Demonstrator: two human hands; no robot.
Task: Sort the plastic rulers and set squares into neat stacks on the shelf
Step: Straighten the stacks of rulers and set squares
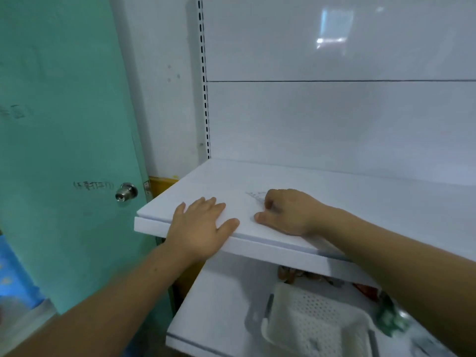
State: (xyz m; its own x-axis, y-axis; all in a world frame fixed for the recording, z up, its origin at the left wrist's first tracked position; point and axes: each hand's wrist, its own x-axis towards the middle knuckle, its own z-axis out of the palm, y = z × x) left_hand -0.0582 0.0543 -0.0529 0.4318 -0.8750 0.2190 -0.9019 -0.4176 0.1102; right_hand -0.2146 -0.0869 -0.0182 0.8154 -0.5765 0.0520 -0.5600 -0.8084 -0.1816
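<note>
Nearest, a white basket (316,323) sat on the lower shelf (213,318), its contents too blurred to name. Above it, both hands were on the front of the shelf (360,202). The left hand (203,225) lay flat, fingers straight and spread, holding nothing. The right hand (288,212) had its fingers curled down over a clear set square (253,195), thumb stretched along the board. Only 1 corner of the piece showed past the knuckles, lying flat on the shelf just beyond them. No ruler or finished stack was visible.

The step looked like seating or picking up this 1 piece. Clear plastic on white is hard to see and likely hard to lift off a smooth board. It would have been better to slide it than to pry it, keeping it flat. The free left hand could have served as a stop to square the edges against. Beyond stood the glossy back panel (334,119).
</note>
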